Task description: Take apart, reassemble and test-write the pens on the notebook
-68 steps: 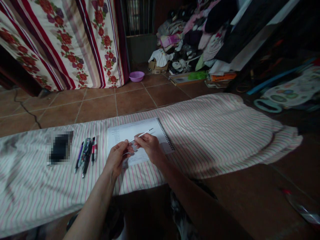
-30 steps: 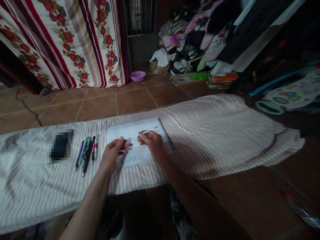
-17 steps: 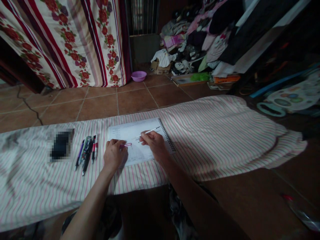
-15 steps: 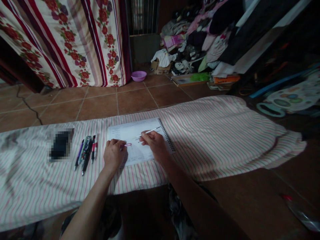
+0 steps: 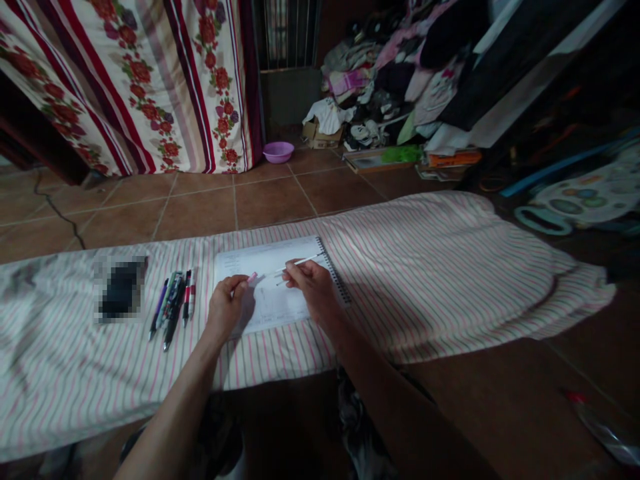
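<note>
Notebook (image 5: pixel 280 310) on striped cloth (image 5: pixel 425 273); floral curtain (image 5: pixel 150 87), tiled floor (image 5: pixel 265 203) beyond.

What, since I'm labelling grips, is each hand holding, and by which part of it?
The left hand holds a small pink piece by its near end. The right hand holds a thin white rod partway along, one end sticking out.

Both forearms (image 5: pixel 186 381) are bare — the legwear (image 5: pixel 356 421) mottled dark grey.

floral curtain (image 5: pixel 150 87), purple basin (image 5: pixel 279 156), heaped clothes (image 5: pixel 350 81)
</note>
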The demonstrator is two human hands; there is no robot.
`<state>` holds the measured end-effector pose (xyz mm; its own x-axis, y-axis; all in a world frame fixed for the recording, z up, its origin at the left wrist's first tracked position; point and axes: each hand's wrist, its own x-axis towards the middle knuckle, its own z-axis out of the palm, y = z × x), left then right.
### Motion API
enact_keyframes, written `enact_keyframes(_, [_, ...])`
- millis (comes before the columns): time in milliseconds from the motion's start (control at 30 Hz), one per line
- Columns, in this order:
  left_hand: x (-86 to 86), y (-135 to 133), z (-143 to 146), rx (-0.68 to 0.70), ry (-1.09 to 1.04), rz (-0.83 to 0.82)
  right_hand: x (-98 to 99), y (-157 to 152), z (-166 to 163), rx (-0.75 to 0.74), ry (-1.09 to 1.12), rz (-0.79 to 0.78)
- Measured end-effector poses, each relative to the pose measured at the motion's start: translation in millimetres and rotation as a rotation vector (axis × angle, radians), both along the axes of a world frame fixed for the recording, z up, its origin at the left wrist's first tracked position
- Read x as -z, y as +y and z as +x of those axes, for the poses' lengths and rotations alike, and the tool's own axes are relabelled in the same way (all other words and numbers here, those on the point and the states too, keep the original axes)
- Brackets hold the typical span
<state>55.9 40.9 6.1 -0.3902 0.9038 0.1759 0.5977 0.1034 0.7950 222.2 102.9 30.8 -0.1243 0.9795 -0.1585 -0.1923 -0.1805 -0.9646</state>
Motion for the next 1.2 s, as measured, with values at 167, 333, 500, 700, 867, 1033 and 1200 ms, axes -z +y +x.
enact_keyframes(167, [-1.9, -2, 3, 0.005, -0.307, -0.025, -2.6, 0, 1, 0.007, -0.008, 0.012])
enact_keyframes(333, [-1.1, -3, 6, -0.001, -0.374, -0.046, -4.1, -1, 1, -0.012, -0.035, 0.027])
enact_keyframes(500, [4.1, -1, 6, 0.006, -0.324, -0.034, -0.7, -1, -1, -0.029, -0.065, 0.056])
enact_keyframes(700, [4.7, -1, 7, 0.039, -0.311, -0.051, 4.1, 0, -2, -0.055, -0.068, 0.088])
enact_keyframes(867, [-0.1, -1, 11, 0.031, -0.355, -0.058, 4.8, 0, -3, -0.06, -0.071, 0.088])
enact_keyframes(1033, [-4.6, -1, 14, 0.027, -0.386, -0.056, 5.7, 0, -4, -0.069, -0.071, 0.095])
enact_keyframes(1200, [-8.5, -2, 15, 0.046, -0.275, -0.038, 7.9, 0, -4, -0.096, -0.065, 0.121])
